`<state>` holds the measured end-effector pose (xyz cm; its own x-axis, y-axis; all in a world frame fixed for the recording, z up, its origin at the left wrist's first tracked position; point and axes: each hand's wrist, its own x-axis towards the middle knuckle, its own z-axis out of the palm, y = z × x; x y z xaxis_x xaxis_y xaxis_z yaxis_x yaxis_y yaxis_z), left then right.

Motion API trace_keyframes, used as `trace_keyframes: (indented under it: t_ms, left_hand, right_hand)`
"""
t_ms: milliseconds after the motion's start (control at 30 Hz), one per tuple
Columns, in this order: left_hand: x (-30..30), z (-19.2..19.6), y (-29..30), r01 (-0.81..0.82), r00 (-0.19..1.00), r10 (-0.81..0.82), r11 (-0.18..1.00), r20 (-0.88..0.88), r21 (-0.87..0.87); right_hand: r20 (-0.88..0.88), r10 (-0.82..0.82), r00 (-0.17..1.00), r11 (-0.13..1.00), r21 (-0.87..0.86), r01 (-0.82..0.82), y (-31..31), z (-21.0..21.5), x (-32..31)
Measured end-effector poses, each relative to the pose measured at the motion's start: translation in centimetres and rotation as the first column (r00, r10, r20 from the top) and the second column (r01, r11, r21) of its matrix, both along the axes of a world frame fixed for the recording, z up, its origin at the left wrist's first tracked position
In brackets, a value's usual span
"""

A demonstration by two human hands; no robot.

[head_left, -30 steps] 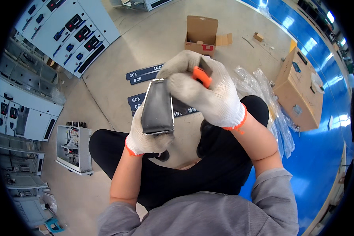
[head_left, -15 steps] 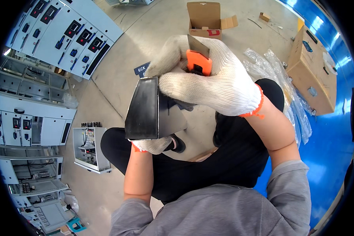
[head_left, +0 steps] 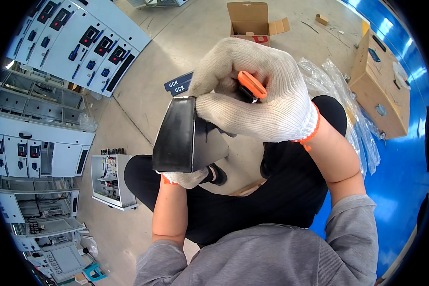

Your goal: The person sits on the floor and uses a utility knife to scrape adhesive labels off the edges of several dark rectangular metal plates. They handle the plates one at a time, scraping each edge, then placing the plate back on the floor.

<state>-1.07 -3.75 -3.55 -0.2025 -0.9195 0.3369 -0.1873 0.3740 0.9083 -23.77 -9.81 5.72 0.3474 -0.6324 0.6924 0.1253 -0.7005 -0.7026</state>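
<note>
In front of me is a black box-shaped piece (head_left: 174, 136) with a bright edge, tilted toward me. My left hand (head_left: 190, 179), in a white knit glove, supports it from below; most of its fingers are hidden behind the piece. My right hand (head_left: 267, 88), gloved likewise, is closed around an orange-and-black utility knife (head_left: 251, 85), whose blade does not show now. The right thumb and fingertips meet the top edge of the black piece. Two dark blue label plates (head_left: 178, 84) with white lettering show just beyond that edge; what bears them is hidden.
Grey switchgear cabinets (head_left: 71, 43) line the left side. A small open unit with wiring (head_left: 110, 183) stands on the floor. Beyond my hands is an open cardboard box (head_left: 249, 19). Clear plastic wrap (head_left: 362, 138) and a large carton (head_left: 381, 86) lie at right beside blue flooring (head_left: 391, 200).
My right hand has turned, so the knife's blade has gone out of sight and its orange body has tipped. More of the label plates shows. The black piece is nearly where it was.
</note>
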Motion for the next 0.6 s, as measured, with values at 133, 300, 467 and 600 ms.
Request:
trace_keyframes:
  t_ms: [133,300,467,600]
  left_hand:
    - [-0.3,0.5,0.4,-0.033,0.999,0.035,0.996,0.02,-0.078]
    - [-0.5,1.2,-0.5,0.086,0.945,0.04,0.926,0.323,-0.368]
    - [-0.6,2.8,0.0,0.11,0.81,0.125,0.927,0.573,-0.358]
    - [0.8,3.0,0.9,0.121,0.708,0.153,0.936,0.689,-0.332]
  right_hand:
    - [0.003,0.024,1.0,0.999,0.043,-0.024,0.1,-0.2,0.1]
    - [-0.011,0.019,1.0,0.998,0.053,-0.018,0.4,0.5,0.4]
    - [-0.021,0.072,0.997,0.972,0.224,-0.065,1.1,1.0,0.2]
    - [-0.037,0.052,0.998,0.988,0.147,-0.046,0.7,0.5,0.8]
